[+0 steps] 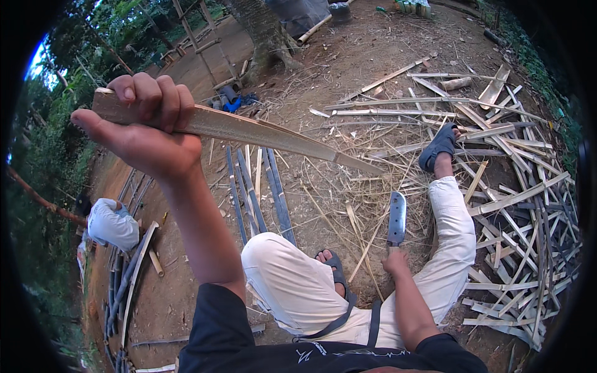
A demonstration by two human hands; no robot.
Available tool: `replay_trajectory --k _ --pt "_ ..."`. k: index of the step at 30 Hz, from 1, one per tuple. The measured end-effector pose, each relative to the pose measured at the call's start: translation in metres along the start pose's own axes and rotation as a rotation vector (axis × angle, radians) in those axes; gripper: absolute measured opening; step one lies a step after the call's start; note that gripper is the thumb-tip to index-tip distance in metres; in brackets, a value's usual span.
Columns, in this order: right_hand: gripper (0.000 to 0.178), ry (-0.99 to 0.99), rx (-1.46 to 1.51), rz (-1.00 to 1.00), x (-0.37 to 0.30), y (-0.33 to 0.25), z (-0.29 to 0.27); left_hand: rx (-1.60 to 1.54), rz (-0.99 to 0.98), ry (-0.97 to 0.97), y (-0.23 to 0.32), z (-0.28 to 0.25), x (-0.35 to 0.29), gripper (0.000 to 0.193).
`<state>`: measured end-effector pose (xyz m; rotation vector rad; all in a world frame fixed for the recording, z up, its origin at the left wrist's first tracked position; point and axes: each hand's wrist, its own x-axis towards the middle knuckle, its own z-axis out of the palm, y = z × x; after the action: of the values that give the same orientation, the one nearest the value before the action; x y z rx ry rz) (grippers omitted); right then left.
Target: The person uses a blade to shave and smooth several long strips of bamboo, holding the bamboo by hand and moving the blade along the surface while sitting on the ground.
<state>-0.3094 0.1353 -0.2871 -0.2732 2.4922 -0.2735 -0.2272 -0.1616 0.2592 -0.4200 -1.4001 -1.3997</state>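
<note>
My left hand (pixel 152 133) is raised at the upper left, its fingers wrapped round one end of a long split bamboo slat (pixel 267 133). The slat slopes down to the right, and its far end hangs over the littered ground in front of me. Low by my right thigh, my right hand (pixel 396 261) grips the handle of a cleaver (pixel 396 217). Its broad, shiny blade has several small holes and points away from me. Blade and slat are apart. Thin bamboo shavings (pixel 373 180) lie beyond the blade, between my feet.
A large tangled heap of split bamboo (pixel 528 230) covers the right side. Dark bamboo strips (pixel 261 186) lie ahead of my bent left knee. At the far left another person (pixel 112 224) bends beside bamboo poles (pixel 127 286). A tree trunk (pixel 261 31) stands at the back.
</note>
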Motion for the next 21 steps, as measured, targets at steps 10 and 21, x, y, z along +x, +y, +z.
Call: replay_trajectory --k 10,21 --pt "0.053 0.1 0.346 0.159 0.02 0.005 0.002 -0.163 -0.085 -0.259 0.004 -0.013 -0.021 0.045" --pt "0.029 0.417 0.881 -0.385 -0.115 -0.045 -0.141 -0.165 -0.007 -0.287 0.035 0.006 -0.072 0.044"
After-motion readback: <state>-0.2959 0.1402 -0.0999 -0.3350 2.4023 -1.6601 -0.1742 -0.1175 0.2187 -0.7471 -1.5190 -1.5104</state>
